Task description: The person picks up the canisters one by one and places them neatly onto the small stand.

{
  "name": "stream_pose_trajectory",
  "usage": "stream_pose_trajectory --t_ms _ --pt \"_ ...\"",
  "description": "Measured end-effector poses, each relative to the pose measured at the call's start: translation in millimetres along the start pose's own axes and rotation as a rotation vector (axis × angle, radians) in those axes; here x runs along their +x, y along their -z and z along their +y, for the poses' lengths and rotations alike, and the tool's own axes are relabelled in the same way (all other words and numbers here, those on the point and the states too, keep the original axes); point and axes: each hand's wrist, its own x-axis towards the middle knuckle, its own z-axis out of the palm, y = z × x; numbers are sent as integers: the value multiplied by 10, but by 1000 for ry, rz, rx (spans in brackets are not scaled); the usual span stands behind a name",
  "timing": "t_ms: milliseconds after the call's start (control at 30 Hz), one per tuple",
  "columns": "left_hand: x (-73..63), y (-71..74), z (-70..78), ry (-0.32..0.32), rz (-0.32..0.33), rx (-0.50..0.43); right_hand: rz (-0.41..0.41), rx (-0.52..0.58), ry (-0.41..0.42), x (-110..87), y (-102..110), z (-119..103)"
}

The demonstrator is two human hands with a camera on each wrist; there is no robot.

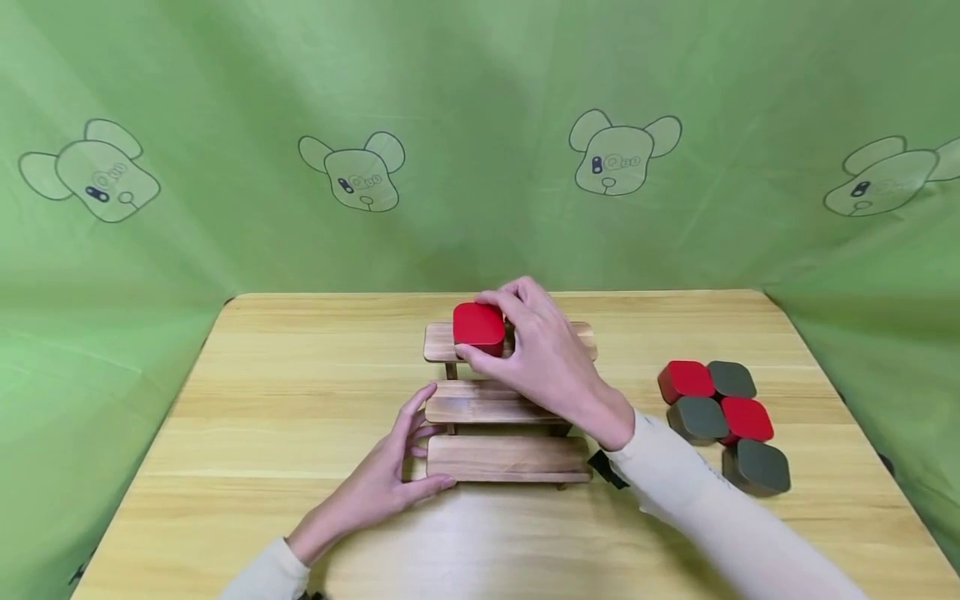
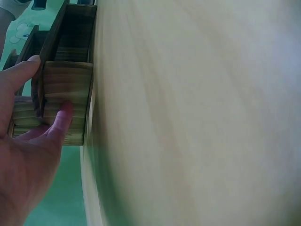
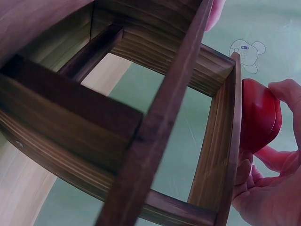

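Note:
A three-step wooden stand (image 1: 510, 456) sits mid-table. My left hand (image 1: 382, 477) grips its left end, the thumb at the front edge of the lowest step and the fingers up by the middle step. In the left wrist view, the hand (image 2: 23, 165) spans the stand's side panel (image 2: 61, 77). With thumb and fingers, my right hand (image 1: 551, 358) pinches a rounded square red block (image 1: 478, 323) at the top step, left of its middle. From the right wrist, the red block (image 3: 259, 113) shows right against the top board (image 3: 235, 122).
Right of the stand, a cluster of similar blocks lies on the table (image 1: 285, 400): two red, such as the near red block (image 1: 747, 417), and three dark grey, such as the front grey block (image 1: 759, 467). Green cloth (image 1: 480, 233) hangs behind and at both sides.

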Motion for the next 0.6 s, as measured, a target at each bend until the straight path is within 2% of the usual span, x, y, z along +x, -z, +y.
stream_pose_trajectory --t_ms 333,467,600 --pt "58 -49 -30 -17 -16 -12 41 -11 -9 -112 149 3" --pt "24 -43 -45 -20 1 -9 43 4 -12 -182 205 0" --pt "-16 -42 -44 -27 10 -17 42 34 -54 -300 270 3"
